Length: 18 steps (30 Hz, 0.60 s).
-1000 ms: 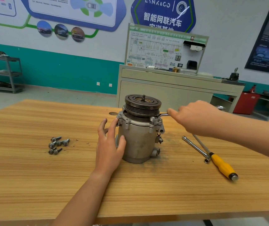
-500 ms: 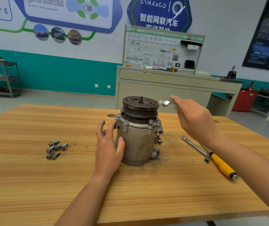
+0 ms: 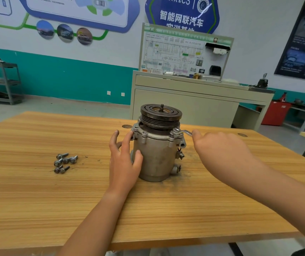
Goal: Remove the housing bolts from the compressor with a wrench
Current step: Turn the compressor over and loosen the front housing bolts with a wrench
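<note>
Wooden table [image 3: 37, 200], compressor [image 3: 157, 156] upright near its middle, pulley end up. Left hand [image 3: 124, 161] flat against the housing's left side, fingers straight and spread, pointing up, thumb on the front face; pressing, not wrapped round. Right hand [image 3: 220, 152] reaches in from the right, back toward camera, thumb on the wrench [image 3: 182, 133] handle, other fingers hidden behind the hand. Wrench head sits at the housing's upper right flange. Loose bolts [image 3: 64, 162] in 1 cluster, well left of the compressor.

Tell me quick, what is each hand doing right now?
Left hand: open, pressed flat against the compressor.
Right hand: closed around the wrench handle.
</note>
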Each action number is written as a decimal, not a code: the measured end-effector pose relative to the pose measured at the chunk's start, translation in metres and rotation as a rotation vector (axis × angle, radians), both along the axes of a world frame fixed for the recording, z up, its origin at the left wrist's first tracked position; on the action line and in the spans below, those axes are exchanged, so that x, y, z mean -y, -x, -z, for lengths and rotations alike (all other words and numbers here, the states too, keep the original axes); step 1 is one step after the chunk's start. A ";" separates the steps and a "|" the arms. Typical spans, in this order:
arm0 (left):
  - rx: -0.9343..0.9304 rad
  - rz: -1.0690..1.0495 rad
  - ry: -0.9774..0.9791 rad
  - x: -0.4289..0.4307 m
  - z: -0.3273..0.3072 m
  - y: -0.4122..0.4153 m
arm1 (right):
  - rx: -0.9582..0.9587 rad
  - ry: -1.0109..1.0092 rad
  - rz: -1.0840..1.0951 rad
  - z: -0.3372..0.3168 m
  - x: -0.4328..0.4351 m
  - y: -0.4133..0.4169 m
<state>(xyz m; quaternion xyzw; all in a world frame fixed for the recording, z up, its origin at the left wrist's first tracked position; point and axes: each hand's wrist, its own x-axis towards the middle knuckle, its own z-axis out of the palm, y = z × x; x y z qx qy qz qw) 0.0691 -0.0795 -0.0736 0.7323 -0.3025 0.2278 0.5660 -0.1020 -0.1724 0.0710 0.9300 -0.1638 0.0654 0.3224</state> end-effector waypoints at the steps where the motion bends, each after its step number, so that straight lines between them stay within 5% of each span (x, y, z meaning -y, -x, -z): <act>1: 0.007 -0.003 0.000 0.000 0.000 0.000 | -0.054 0.020 -0.004 -0.004 -0.004 -0.003; 18: -0.010 -0.011 -0.005 -0.002 0.001 0.001 | -0.342 0.338 -0.096 -0.026 0.001 -0.014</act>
